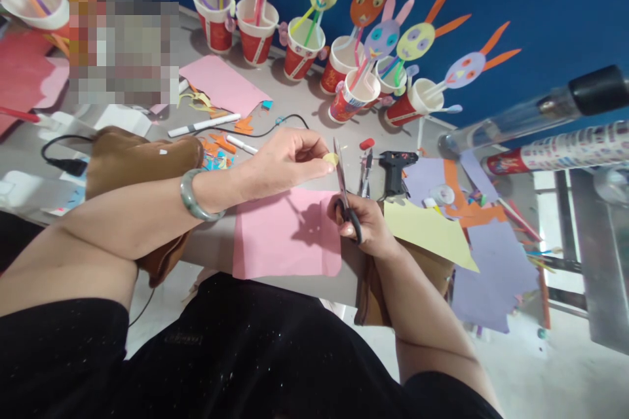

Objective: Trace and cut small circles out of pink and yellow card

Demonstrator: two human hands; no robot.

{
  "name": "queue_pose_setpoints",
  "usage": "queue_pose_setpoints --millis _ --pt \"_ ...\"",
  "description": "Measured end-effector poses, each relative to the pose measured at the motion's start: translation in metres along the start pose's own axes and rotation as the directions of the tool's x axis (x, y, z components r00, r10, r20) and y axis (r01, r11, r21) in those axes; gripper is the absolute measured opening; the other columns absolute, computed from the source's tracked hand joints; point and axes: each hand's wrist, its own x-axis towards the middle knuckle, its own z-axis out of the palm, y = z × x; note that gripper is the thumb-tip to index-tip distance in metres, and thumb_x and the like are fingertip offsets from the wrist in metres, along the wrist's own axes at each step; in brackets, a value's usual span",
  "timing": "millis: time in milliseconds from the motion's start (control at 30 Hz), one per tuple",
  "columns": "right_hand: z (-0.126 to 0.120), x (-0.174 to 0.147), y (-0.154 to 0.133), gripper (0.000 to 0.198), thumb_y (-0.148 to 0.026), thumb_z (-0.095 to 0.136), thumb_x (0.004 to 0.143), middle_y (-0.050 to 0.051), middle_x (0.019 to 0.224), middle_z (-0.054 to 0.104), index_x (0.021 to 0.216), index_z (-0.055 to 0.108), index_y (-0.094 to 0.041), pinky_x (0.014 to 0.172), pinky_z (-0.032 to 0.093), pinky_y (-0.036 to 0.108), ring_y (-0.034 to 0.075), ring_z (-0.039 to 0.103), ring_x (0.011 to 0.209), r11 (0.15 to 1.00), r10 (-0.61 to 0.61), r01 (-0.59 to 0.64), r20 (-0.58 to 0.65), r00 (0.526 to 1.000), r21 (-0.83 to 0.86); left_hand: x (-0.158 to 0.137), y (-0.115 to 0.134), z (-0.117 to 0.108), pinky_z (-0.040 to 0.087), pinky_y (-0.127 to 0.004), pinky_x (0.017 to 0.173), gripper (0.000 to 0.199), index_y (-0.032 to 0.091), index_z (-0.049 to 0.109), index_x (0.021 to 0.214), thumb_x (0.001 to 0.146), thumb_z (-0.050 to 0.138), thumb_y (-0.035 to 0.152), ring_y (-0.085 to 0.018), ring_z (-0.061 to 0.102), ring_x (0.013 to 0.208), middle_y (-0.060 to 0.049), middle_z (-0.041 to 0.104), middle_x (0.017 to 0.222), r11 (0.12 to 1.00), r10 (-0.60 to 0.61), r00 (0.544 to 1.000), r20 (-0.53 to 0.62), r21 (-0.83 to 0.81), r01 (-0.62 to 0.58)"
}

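Observation:
Between the thumb and fingers of my left hand [289,160] is a small piece of yellow paper [332,159]. My right hand [366,219] is wrapped round the black handles of a pair of scissors [343,173]. The scissors point away from me, and their blades are right beside the yellow paper; whether they touch it I cannot tell. Under both hands lies a sheet of pink paper [280,236] near the table's front edge, with the shadow of my hands on it.
Red paper cups [258,39] with paper rabbit faces on straws stand along the blue wall. A black glue gun [396,170], yellow paper [425,229] and purple paper [491,268] lie to the right. Markers [206,124], paper scraps and a brown bag [142,157] are at left.

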Motion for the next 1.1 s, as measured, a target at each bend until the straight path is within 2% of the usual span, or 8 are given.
queue_pose_setpoints --millis 367,633,1100 --pt "0.0 -0.0002 0.0002 0.068 -0.081 0.08 0.069 -0.002 0.065 0.053 0.06 0.052 -0.02 0.058 0.028 0.03 0.011 0.038 0.058 1.0 0.004 -0.004 -0.007 1.0 -0.006 0.0002 -0.0007 0.0008 0.04 -0.025 0.058 0.024 0.018 0.054 0.066 0.084 0.069 0.012 -0.008 0.051 0.063 0.0 0.06 0.071 1.0 0.007 0.999 -0.032 -0.008 -0.007" --pt "0.0016 -0.0001 0.0016 0.068 -0.082 0.079 0.069 -0.002 0.065 0.052 0.061 0.051 -0.021 0.058 0.028 0.031 0.012 0.037 0.059 1.0 0.009 -0.009 -0.015 1.0 -0.012 0.0016 -0.0026 0.0018 0.047 -0.024 0.064 0.025 0.018 0.057 0.066 0.087 0.071 0.015 -0.009 0.055 0.068 0.0 0.061 0.07 0.999 0.043 0.997 -0.062 -0.022 -0.045" --pt "0.0018 0.0004 -0.0013 0.068 -0.082 0.079 0.07 -0.001 0.067 0.054 0.063 0.052 -0.021 0.059 0.029 0.031 0.012 0.038 0.06 1.0 0.004 -0.004 0.001 1.0 -0.027 -0.0011 0.0052 -0.0002 0.038 -0.024 0.057 0.026 0.018 0.053 0.066 0.087 0.068 0.019 -0.008 0.048 0.064 -0.001 0.06 0.073 0.999 -0.037 0.999 0.008 0.037 0.037"
